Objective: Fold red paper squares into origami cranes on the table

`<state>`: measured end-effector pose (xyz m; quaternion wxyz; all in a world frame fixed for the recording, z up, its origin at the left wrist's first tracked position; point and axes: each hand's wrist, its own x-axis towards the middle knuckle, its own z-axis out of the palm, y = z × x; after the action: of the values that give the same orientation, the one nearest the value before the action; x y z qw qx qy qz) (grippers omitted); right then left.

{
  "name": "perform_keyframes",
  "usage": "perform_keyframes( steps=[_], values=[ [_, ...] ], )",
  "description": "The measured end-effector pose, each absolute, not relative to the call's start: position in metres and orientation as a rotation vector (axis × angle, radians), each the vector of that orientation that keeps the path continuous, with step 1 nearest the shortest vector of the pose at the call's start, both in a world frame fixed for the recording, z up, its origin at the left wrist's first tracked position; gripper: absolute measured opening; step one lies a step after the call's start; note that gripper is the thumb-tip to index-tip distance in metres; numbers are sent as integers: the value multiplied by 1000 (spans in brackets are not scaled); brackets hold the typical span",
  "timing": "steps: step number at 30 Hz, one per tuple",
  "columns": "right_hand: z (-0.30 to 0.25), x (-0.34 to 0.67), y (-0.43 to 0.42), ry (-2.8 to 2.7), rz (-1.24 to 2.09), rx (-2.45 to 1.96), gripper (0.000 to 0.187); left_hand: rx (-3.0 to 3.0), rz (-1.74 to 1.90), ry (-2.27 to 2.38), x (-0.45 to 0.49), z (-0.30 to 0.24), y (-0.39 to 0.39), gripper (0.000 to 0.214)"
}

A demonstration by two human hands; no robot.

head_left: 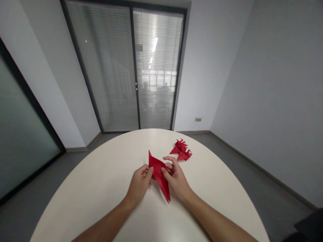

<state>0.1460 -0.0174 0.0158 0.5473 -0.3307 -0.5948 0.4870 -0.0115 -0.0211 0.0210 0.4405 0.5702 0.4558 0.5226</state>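
A partly folded sheet of red origami paper [158,168] is held between my two hands, just above the table. One point of it rises toward the far side, and a long, narrow split end slants down toward me. My left hand [141,179] pinches its left edge, thumb on top and the other fingers mostly hidden beneath. On the right edge, my right hand [176,176] grips the paper between thumb and fingers, with the index finger lifted and extended outward. Beyond my right hand lie several folded red paper figures [182,149], close together and overlapping.
The round, cream-coloured table [106,191] spreads under both arms. Behind its far edge stands a glass partition with blinds [136,74] in dark frames. A plain wall [282,84] runs along the right. A dark object [310,225] shows at the lower right corner.
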Motion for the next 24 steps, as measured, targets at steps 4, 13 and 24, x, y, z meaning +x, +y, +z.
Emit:
perform_keyframes(
  steps=[4,13,24],
  values=[
    [16,149,-15,-1455,1067,-857,18,1414,1282,1121,-11,20,-22,35],
    [27,168,-12,-1832,235,-914,12,1391,1248,1165,-12,15,-22,30],
    [27,156,-13,-1501,692,-955,19,1398,1276,1036,-16,15,-28,38]
  ],
)
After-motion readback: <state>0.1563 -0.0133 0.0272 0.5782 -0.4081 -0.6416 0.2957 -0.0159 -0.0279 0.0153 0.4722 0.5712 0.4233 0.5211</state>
